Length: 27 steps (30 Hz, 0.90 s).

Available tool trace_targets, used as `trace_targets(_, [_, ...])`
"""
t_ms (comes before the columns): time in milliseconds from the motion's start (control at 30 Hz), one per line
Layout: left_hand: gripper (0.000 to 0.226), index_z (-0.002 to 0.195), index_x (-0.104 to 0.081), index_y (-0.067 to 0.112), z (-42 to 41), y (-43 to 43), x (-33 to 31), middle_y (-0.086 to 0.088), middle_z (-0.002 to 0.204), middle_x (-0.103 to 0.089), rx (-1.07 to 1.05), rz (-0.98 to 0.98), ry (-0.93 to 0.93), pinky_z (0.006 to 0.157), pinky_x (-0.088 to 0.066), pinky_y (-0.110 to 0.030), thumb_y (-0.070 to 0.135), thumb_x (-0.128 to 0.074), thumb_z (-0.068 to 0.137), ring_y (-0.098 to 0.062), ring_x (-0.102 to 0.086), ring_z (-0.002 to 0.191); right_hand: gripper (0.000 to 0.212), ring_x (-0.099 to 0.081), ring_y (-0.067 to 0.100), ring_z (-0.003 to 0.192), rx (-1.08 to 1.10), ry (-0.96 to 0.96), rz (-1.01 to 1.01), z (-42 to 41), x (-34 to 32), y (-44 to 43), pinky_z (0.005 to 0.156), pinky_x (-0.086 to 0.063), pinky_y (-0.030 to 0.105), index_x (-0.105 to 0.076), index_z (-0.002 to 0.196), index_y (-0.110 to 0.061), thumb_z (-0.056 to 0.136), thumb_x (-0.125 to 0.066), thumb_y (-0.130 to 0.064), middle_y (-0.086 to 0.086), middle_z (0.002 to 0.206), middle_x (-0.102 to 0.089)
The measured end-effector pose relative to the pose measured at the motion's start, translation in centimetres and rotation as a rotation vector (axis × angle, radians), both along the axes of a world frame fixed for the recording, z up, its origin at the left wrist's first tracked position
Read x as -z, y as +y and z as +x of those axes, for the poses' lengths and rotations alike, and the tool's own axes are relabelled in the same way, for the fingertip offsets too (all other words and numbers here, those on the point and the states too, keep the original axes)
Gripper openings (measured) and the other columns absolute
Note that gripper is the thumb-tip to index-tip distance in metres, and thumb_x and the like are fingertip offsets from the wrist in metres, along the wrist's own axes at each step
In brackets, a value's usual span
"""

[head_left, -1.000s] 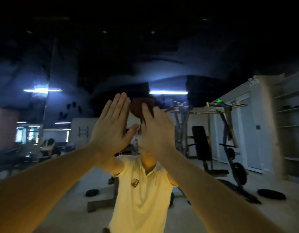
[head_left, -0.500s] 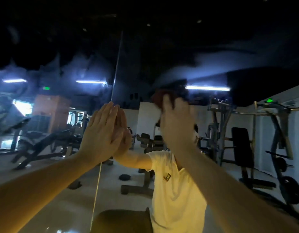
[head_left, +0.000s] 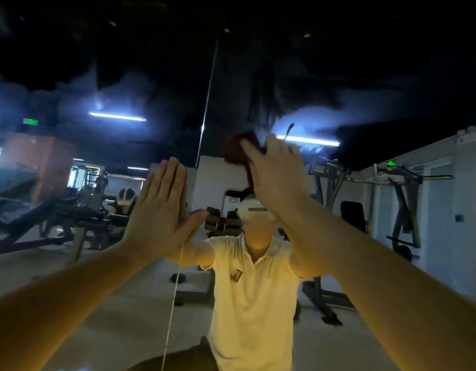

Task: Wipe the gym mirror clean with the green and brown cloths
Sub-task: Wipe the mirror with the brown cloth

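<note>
left hand (head_left: 159, 210) lies flat, fingers straight, on the gym mirror (head_left: 103, 303) while right hand (head_left: 275, 178), fingers nearly straight, presses the brown cloth (head_left: 238, 149) against it

Brown cloth (head_left: 238, 148) — under the right hand (head_left: 277, 178) — slid upward.

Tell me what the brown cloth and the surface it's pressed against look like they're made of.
Brown cloth: soft fabric, perhaps terry or microfibre; it bunches under the right hand. Mirror: glossy glass, seemingly in panels; it reflects the gym, with a thin vertical seam.
</note>
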<state>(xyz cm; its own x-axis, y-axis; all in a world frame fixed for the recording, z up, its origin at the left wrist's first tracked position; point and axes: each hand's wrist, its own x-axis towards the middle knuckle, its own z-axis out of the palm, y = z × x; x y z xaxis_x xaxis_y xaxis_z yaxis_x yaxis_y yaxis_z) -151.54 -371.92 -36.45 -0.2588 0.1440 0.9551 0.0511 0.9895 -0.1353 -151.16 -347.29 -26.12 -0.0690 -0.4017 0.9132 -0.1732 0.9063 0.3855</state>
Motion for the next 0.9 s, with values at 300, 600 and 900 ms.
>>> trace_targets(300, [0.085, 0.165, -0.006, 0.006, -0.5, -2.5, 0.0, -0.012, 0.173, 0.001, 0.137, -0.095, -0.003, 0.129, -0.010, -0.051, 0.062, -0.023, 0.103, -0.024, 0.004, 0.160, 0.067, -0.056, 0.029, 0.113, -0.179, -0.111, 0.152, -1.4, 12.8, -3.2, 0.097, -0.046, 0.045, -0.043, 0.148, -0.021, 0.087, -0.069, -0.030, 0.011, 0.121, -0.057])
trace_targets(600, [0.087, 0.164, -0.003, 0.004, -0.6, -2.2, 0.3, -0.014, 0.173, 0.007, 0.167, -0.104, -0.025, 0.130, -0.006, -0.050, 0.061, -0.026, 0.103, -0.026, 0.007, 0.160, 0.080, -0.060, 0.032, 0.111, 0.076, 0.085, 0.152, -1.4, -1.3, -3.4, 0.096, -0.050, 0.046, -0.043, 0.148, -0.031, 0.079, -0.084, -0.038, 0.013, 0.122, -0.057])
trace_targets(900, [0.076, 0.163, -0.014, 0.001, -0.6, -4.2, 0.1, -0.016, 0.173, -0.005, 0.343, -0.179, 0.014, 0.130, -0.002, -0.042, 0.042, -0.030, 0.101, -0.026, -0.002, 0.161, 0.073, -0.057, 0.031, 0.110, -0.137, 0.022, -0.047, -1.3, 7.7, -6.4, 0.093, -0.049, 0.045, -0.053, 0.142, -0.021, 0.075, -0.081, -0.025, 0.014, 0.121, -0.052])
